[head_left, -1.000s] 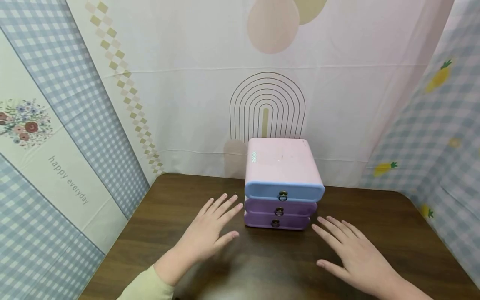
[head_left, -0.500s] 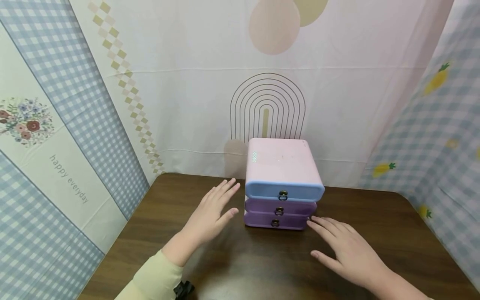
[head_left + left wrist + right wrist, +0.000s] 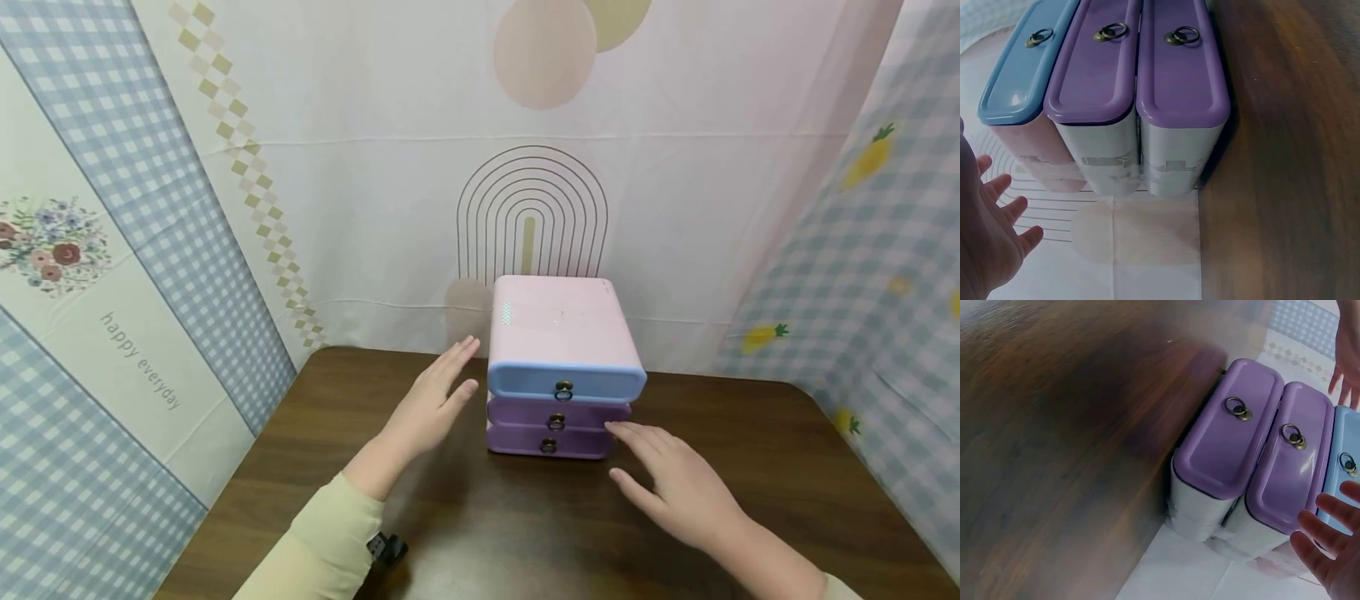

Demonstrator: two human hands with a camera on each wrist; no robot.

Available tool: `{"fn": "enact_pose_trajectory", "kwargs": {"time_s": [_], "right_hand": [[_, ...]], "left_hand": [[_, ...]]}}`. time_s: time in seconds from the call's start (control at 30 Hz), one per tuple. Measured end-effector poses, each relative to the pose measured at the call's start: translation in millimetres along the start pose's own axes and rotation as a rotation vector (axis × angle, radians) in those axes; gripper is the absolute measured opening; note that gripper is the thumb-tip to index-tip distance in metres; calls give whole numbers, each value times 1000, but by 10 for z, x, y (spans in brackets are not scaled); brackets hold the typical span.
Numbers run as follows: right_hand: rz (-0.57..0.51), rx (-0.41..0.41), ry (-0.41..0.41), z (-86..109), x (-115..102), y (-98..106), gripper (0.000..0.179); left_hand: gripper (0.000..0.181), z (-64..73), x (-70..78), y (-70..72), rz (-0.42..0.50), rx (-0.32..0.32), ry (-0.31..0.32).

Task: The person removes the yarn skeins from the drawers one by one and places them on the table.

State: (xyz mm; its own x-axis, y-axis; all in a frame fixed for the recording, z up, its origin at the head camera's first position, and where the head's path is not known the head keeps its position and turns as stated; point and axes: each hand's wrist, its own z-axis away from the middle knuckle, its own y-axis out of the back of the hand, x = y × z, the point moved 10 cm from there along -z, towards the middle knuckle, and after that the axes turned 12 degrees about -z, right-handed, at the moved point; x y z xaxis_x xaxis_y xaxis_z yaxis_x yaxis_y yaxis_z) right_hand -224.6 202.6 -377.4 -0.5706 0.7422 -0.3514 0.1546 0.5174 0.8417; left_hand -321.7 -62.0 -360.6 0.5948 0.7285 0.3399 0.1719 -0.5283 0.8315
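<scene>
A small three-tier drawer box (image 3: 562, 325) stands on the brown table, with a pink top, a blue top drawer (image 3: 525, 380) and two purple drawers (image 3: 517, 439) below. Each drawer front carries a brass ring pull (image 3: 1179, 36), and all the drawers are pushed in. My left hand (image 3: 427, 408) hovers at the box's left side with straight fingers, holding nothing. At the front right corner, my right hand (image 3: 678, 483) is held out with fingers extended, its fingertips overlapping the purple drawers' edge in the head view. Clear tape (image 3: 1110, 169) runs across the box's side.
The dark wooden table (image 3: 525, 533) meets a white printed cloth (image 3: 375, 208) hung behind the box. Checked cloths (image 3: 840, 275) hang at both sides. A small black device (image 3: 387, 547) is at the left sleeve.
My left hand has moved forward along the box's left side. My right hand has come leftward and slightly forward, closer to the box's right corner. The box has stayed in place.
</scene>
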Motion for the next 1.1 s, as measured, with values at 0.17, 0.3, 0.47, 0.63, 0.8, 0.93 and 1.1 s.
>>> {"fn": "enact_pose_trajectory", "kwargs": {"time_s": [0.17,0.3,0.47,0.63,0.8,0.93,1.1], "right_hand": [[-79,26,-63,-83,23,-13,50],[-126,41,-75,-147,9,-35,47],[-189,56,-93,-204,19,-51,42],[-250,63,-150,-236,73,-65,41],[-294,80,-181,-267,86,-81,41],[-333,89,-186,-308,62,-107,41],[-385,112,-201,-332,60,-118,41]], "left_hand": [[55,-139,-53,-34,53,-5,45],[58,-217,-105,-74,94,-15,82],[56,-301,-176,-157,166,-35,127],[57,-384,-212,-222,217,-39,143],[61,-462,-188,-249,236,-27,132],[61,-488,-194,-294,254,-40,140],[61,-519,-193,-310,249,-38,138]]}}
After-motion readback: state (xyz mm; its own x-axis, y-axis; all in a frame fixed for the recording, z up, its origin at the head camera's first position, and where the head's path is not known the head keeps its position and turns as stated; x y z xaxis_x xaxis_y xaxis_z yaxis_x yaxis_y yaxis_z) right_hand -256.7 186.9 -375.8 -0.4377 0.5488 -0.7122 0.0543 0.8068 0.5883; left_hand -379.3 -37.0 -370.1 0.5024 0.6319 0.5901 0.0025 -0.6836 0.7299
